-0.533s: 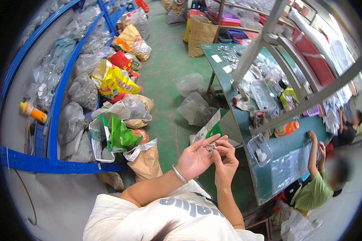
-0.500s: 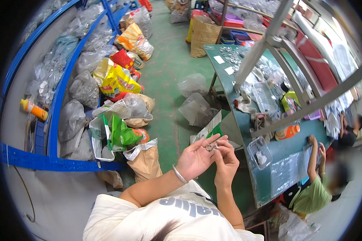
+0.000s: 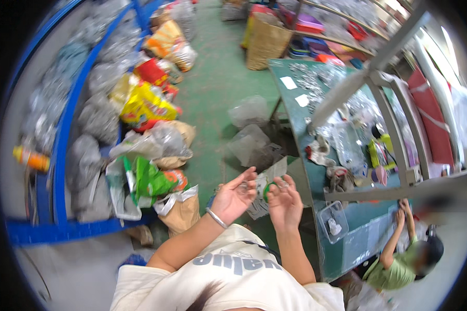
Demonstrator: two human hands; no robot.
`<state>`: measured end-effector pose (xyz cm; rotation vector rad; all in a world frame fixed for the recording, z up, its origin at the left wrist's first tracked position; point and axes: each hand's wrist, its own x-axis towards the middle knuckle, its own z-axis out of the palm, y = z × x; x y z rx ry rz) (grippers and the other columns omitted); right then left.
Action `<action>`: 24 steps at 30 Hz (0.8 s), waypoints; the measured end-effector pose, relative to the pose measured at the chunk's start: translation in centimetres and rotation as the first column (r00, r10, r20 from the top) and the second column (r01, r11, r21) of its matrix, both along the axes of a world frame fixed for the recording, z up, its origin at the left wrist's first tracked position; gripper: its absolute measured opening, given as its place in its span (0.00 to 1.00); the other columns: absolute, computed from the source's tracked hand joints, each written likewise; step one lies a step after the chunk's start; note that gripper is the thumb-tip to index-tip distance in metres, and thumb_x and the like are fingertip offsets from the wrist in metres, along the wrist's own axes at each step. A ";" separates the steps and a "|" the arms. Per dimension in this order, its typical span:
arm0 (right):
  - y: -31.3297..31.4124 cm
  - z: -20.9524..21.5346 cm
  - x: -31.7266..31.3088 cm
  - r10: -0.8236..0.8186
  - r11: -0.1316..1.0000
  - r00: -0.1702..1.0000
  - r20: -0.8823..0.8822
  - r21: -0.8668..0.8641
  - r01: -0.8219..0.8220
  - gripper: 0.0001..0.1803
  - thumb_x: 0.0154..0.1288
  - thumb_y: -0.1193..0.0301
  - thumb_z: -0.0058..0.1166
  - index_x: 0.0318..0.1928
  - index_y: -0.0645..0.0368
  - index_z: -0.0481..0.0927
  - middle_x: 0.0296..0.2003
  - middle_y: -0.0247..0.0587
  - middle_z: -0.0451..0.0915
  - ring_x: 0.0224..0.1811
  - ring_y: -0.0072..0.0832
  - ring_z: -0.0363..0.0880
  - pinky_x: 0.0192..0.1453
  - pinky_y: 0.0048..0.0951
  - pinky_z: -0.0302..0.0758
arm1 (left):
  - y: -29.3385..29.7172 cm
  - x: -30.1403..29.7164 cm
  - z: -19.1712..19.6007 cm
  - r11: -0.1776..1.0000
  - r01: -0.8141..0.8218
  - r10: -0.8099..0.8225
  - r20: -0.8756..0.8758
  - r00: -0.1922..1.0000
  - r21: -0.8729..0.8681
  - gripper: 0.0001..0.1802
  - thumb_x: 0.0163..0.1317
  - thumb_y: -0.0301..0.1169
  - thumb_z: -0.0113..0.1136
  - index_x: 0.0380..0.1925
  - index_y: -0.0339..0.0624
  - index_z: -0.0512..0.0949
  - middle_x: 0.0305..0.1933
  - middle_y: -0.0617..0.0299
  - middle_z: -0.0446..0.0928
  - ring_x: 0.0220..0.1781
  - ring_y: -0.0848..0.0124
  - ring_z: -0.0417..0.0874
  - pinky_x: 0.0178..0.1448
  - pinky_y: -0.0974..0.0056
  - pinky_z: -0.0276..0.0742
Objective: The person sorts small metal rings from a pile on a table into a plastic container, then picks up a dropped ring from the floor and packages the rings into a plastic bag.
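Note:
My left hand (image 3: 234,201), with a silver bangle (image 3: 217,218) at the wrist, is palm up with its fingers partly curled. Small shiny metal pieces (image 3: 244,186) lie among those fingers; their exact shape is blurred. To its right and a short gap apart, my right hand (image 3: 286,208) has its fingers bent in. Something small and shiny shows at its fingertips, too smeared to name. Both hands are in the air in front of my white shirt. Behind them on the floor stands an open white bag (image 3: 262,203) with printing and green on it.
A green-topped table (image 3: 308,171) at the right bears metal parts, a clear plastic box (image 3: 333,222) and gloves. A metal post (image 3: 347,98) rises there. Another person (image 3: 403,259) works at it. Blue shelving (image 3: 70,114) and filled sacks (image 3: 145,103) line the left.
My hands, which met over a small metal piece, have moved apart, the left one to the left. The view has shifted slightly. The other person's hands have come closer together.

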<state>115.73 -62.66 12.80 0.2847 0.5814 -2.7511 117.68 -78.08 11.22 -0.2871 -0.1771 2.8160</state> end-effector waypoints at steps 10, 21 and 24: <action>-5.3 -4.8 -5.6 -0.042 0.318 0.965 -0.257 0.913 0.257 0.14 0.59 0.74 0.53 0.45 0.63 0.69 0.29 0.31 0.71 0.25 0.16 0.66 0.29 0.18 0.65 | -0.7 -11.8 -4.0 0.775 0.340 -0.323 0.129 0.938 -0.533 0.21 0.62 0.24 0.39 0.55 0.26 0.60 0.57 0.44 0.66 0.57 0.59 0.70 0.62 0.58 0.65; -2.9 -7.8 -7.9 -0.090 0.152 0.985 -0.151 0.975 0.163 0.08 0.56 0.73 0.56 0.33 0.65 0.75 0.24 0.32 0.74 0.24 0.16 0.70 0.27 0.20 0.67 | 2.1 -15.0 -6.6 0.645 0.592 -0.562 0.224 0.796 -0.484 0.17 0.66 0.32 0.42 0.51 0.34 0.62 0.56 0.44 0.67 0.52 0.59 0.72 0.58 0.58 0.67; -1.0 -7.9 -9.4 -0.195 0.448 0.981 -0.017 0.888 0.104 0.06 0.58 0.71 0.54 0.32 0.61 0.76 0.19 0.27 0.71 0.18 0.13 0.65 0.19 0.16 0.59 | 2.0 -15.9 -7.2 0.618 0.640 -0.550 0.331 0.767 -0.456 0.22 0.65 0.33 0.43 0.58 0.36 0.60 0.60 0.44 0.64 0.57 0.58 0.69 0.62 0.57 0.63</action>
